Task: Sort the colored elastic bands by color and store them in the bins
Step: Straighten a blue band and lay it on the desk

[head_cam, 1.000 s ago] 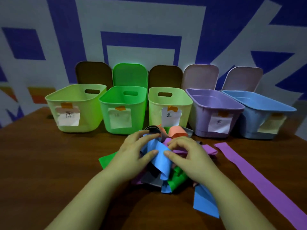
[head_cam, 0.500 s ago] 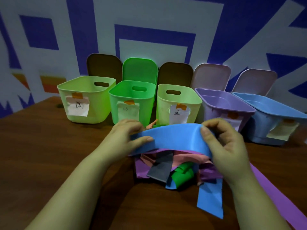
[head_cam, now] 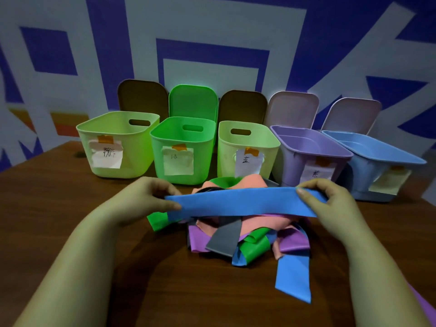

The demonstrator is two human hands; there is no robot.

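Stretched wider between both grips, left hand (head_cam: 144, 199) and right hand (head_cam: 330, 204) pinching its ends, the blue band (head_cam: 238, 204) hangs clear of the pile (head_cam: 236, 237) beneath, ready for binning.

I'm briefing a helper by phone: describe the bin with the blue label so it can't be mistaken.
Five open bins stand in a row along the wooden table at the wall. Count to the third bin, dead centre, pale yellow-green. Unlike its bright green neighbour and purple neighbour, its white label reads 蓝.
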